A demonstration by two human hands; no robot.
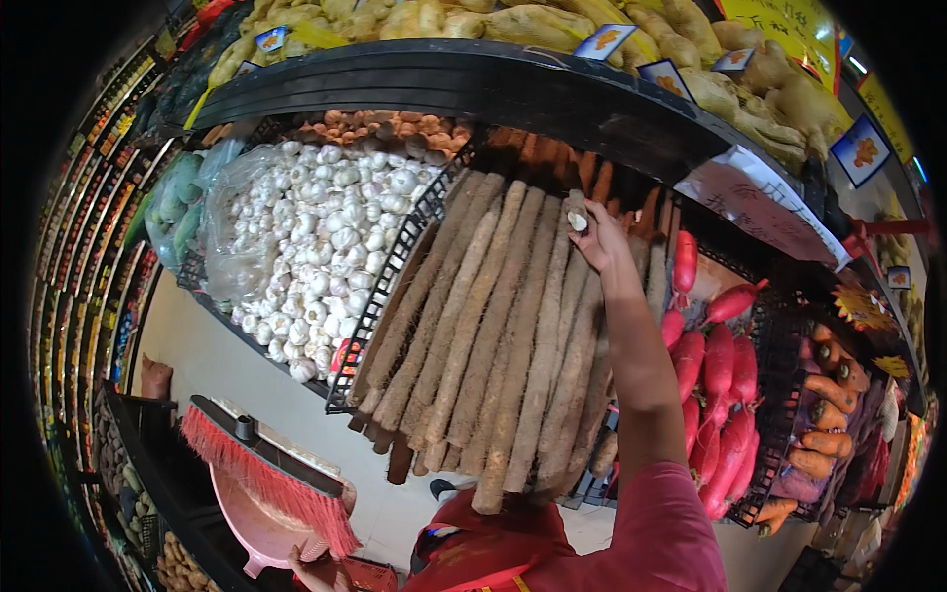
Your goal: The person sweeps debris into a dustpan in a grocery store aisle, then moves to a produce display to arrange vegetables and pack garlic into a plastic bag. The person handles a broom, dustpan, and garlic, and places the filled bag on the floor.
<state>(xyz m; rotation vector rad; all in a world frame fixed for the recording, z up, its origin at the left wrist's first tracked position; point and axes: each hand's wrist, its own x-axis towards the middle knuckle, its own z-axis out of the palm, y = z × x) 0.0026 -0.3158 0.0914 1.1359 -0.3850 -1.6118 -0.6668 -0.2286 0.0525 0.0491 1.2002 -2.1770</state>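
Observation:
My right hand [598, 235] reaches over a row of long, brown, hairy Chinese yams [510, 318]. Its fingers close on a short yam piece [576, 210] with a white cut face, near the yams' far ends. At the lower left, my left hand [322, 573] is partly cut off by the picture's edge. Its fingers are by the lower rim of a pink dustpan [255, 522]; whether they grip it is unclear. A red-bristled broom head [270, 466] lies across the dustpan.
Garlic bulbs [333, 222] fill the display left of the yams, beyond a black crate wall [403, 281]. Red radishes [718, 370] and carrots [825, 414] lie to the right. A black shelf edge [473, 74] with ginger [533, 26] above overhangs the far side.

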